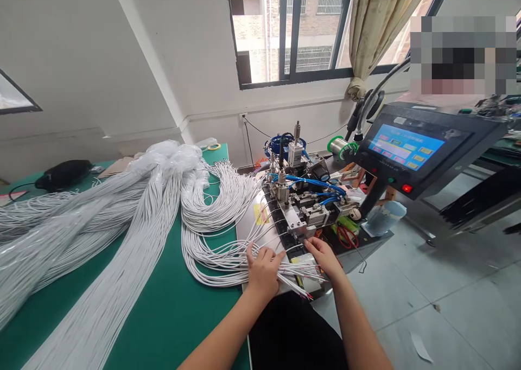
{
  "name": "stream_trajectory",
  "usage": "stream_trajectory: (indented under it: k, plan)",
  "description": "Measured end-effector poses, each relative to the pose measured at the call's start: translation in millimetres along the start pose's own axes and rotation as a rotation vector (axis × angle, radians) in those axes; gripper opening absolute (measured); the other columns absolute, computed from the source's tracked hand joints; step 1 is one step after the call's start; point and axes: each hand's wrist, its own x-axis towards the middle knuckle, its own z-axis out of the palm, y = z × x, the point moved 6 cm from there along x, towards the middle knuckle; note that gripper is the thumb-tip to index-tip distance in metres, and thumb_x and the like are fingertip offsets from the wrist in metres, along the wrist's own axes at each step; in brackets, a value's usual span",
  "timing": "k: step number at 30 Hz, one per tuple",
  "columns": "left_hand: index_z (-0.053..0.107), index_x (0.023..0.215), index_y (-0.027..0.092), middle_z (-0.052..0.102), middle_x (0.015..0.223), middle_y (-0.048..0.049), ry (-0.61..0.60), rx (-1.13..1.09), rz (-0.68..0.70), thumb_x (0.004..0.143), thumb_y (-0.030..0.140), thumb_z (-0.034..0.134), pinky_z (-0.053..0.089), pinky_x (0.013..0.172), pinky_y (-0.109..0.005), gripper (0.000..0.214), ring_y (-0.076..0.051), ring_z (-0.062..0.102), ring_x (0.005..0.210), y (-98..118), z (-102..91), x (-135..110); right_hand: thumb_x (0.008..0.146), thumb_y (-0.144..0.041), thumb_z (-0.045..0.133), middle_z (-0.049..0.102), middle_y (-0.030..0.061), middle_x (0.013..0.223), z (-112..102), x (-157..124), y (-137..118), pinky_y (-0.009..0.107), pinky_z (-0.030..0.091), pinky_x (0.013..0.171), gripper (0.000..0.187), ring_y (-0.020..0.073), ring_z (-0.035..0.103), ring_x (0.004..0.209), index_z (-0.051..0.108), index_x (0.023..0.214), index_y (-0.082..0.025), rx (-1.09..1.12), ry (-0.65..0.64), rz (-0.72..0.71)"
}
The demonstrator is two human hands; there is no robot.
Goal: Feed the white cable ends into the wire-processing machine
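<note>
Left hand (264, 269): palm down, fingers curled over a fan of thin white wires (222, 261), clamping them to the pale plate at the bench edge. Right hand (324, 255): fingertips drawn together at the wires' far side, just before the small metal machine with blue air hoses (303, 204). Cannot tell if it pinches a single wire.

The wires' long axis runs left to right under both hands. Their stripped, coloured ends (303, 293) point right, just past the left hand and below the right wrist. The right hand is nearer the machine, the left nearer the slack.

Slack loops back left over the green table mat (171, 316). Red-handled scissors (345, 235) lie right of the machine.
</note>
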Motion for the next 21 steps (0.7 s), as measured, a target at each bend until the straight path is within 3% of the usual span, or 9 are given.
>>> stream_trajectory:
  k: [11, 21]
  plan:
    - [0.062, 0.108, 0.03, 0.063, 0.091, -0.0007, 0.006, -0.016, -0.005, 0.066, 0.011, 0.057, 0.007, 0.107, -0.056, 0.047, -0.021, 0.055, 0.091, 0.4, -1.4, 0.2, 0.083, -0.053, 0.048, 0.046, -0.0017, 0.061, -3.8, -4.1, -5.5, 0.024, 0.035, 0.054, 0.039, 0.014, 0.043, 0.059, 0.05, 0.065, -0.019, -0.12, 0.055, -0.02]
    - [0.061, 0.109, 0.028, 0.063, 0.093, -0.0015, 0.0, -0.029, -0.006, 0.066, 0.009, 0.054, 0.007, 0.108, -0.056, 0.048, -0.021, 0.056, 0.092, 0.9, -2.2, -0.1, 0.085, -0.053, 0.045, 0.049, -0.0016, 0.059, -22.8, -17.2, -22.7, 0.026, 0.035, 0.055, 0.038, 0.0152, 0.044, 0.057, 0.054, 0.069, -0.02, -0.308, 0.175, -0.045]
